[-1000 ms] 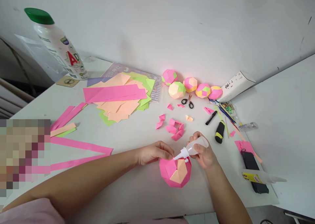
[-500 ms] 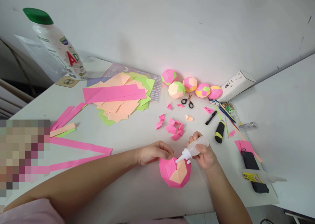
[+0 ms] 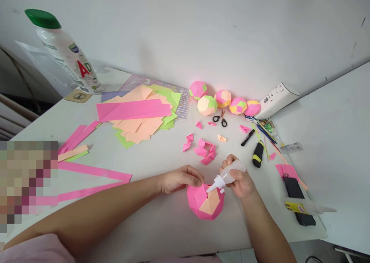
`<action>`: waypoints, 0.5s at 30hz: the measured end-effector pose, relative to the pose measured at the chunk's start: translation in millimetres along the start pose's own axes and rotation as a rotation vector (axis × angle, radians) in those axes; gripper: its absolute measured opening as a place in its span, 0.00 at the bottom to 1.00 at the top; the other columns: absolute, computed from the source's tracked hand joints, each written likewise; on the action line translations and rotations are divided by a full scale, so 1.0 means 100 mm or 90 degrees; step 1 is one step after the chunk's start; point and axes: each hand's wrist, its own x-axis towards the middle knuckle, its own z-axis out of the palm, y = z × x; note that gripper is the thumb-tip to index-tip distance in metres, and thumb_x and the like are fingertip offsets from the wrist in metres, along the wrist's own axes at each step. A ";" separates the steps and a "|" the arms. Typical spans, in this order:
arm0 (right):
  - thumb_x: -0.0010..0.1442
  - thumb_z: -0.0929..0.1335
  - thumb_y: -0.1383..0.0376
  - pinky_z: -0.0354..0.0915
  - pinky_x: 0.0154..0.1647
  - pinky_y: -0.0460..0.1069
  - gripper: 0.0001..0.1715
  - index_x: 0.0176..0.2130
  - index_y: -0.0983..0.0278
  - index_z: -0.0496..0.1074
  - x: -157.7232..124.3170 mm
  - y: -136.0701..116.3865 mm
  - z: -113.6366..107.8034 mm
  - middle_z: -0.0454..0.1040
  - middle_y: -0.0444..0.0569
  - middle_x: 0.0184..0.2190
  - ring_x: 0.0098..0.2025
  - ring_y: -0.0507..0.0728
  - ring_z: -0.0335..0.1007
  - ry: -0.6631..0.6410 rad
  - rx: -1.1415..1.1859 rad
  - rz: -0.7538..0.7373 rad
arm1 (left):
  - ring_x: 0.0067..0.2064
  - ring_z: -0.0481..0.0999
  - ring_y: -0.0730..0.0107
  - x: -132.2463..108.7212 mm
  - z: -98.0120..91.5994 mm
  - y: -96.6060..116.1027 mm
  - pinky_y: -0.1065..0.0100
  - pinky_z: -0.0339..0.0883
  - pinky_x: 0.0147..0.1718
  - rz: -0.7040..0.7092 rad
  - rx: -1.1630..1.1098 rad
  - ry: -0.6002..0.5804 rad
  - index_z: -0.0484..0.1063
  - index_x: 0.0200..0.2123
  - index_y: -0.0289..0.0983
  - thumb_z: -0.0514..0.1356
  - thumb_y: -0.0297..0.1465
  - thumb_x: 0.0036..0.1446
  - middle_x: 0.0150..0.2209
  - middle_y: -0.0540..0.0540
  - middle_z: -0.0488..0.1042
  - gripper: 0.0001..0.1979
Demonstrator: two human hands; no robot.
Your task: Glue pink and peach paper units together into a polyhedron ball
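left hand (image 3: 182,180): pinching pink-and-peach faceted paper ball (image 3: 199,206) by its far edge | right hand (image 3: 242,181): gripping translucent white plastic squeeze bottle (image 3: 230,174), nozzle (image 3: 213,186) at a seam | ball: between hands | advice: steady it, squeeze sparingly

Soft, diffuse light leaves only faint shadows on the smooth white tabletop (image 3: 156,220) — wide-angle distortion stretches the tall white green-capped plastic bottle (image 3: 66,56) at ten o'clock — and blocky pixelation (image 3: 29,178) covers the eight-o'clock edge.
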 end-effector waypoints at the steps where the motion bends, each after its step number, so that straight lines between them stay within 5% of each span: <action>1: 0.46 0.72 0.63 0.44 0.12 0.40 0.15 0.30 0.59 0.62 0.00 0.00 0.00 0.51 0.36 0.20 0.19 0.47 0.47 0.013 0.000 -0.007 | 0.26 0.60 0.74 0.00 0.00 0.00 0.70 0.55 0.28 -0.001 0.000 0.000 0.72 0.20 0.32 0.61 0.26 0.45 0.20 0.52 0.62 0.05; 10: 0.46 0.73 0.61 0.44 0.13 0.40 0.14 0.30 0.59 0.65 -0.01 0.01 0.02 0.54 0.37 0.19 0.19 0.47 0.47 -0.033 0.017 0.004 | 0.26 0.58 0.74 0.00 0.00 -0.02 0.69 0.52 0.28 0.000 -0.004 -0.003 0.70 0.19 0.32 0.60 0.25 0.46 0.20 0.52 0.60 0.06; 15: 0.51 0.70 0.52 0.52 0.15 0.43 0.15 0.32 0.59 0.70 0.01 -0.04 0.01 0.56 0.38 0.15 0.19 0.50 0.53 0.082 0.077 -0.084 | 0.25 0.57 0.74 0.00 -0.02 -0.02 0.69 0.50 0.27 0.005 -0.007 -0.009 0.68 0.18 0.32 0.59 0.25 0.46 0.20 0.52 0.58 0.07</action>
